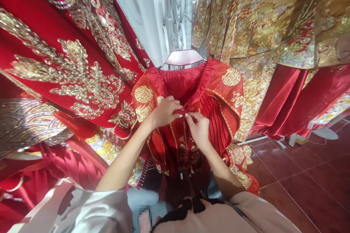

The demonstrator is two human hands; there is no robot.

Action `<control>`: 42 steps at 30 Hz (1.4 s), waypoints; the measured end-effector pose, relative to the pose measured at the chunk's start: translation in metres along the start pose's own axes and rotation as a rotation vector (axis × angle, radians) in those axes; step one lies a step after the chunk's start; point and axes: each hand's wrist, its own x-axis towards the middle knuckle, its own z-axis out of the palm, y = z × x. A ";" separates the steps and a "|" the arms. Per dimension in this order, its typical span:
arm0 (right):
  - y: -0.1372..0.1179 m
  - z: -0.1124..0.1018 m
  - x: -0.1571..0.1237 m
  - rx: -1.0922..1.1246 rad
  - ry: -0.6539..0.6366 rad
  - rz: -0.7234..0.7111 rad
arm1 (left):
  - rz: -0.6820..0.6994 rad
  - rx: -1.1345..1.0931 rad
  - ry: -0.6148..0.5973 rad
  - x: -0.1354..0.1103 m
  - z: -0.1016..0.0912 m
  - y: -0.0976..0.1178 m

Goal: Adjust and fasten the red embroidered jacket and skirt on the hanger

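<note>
A red garment with gold embroidery (217, 116) hangs in front of me, its gathered neckline (183, 76) spread around a pale hanger (182, 57). At the front of the neckline, both hands work on a thin red cord (186, 107). My left hand (168, 111) is closed, with thumb and fingers pinching the cord from the left. Close beside it, my right hand (198, 127) pinches the cord between thumb and forefinger. The cord looks looped between the fingertips; whether it is knotted I cannot tell.
Red cloth with heavy gold beading (90, 76) hangs close on the left. Gold brocade garments (257, 25) hang on the right, with red velvet (279, 98) below them. White curtains (139, 7) are behind the hanger. Dark red tiles (308, 178) cover the floor.
</note>
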 end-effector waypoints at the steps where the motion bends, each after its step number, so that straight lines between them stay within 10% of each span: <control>1: -0.001 0.000 0.001 -0.017 -0.004 0.004 | -0.003 0.008 0.002 0.000 0.000 0.000; 16: 0.008 -0.007 -0.005 -0.307 -0.084 -0.002 | -0.100 0.033 0.107 -0.001 0.010 0.009; 29: 0.115 -0.020 -0.099 -0.200 -0.239 0.318 | -0.060 -0.050 0.066 -0.013 0.009 0.000; 34: 0.111 -0.054 -0.067 -0.199 -0.376 0.338 | 0.025 0.000 0.137 -0.030 0.010 0.024; 42: 0.020 -0.076 0.057 -0.200 0.112 -0.002 | 0.285 -0.229 -0.219 -0.056 0.019 0.050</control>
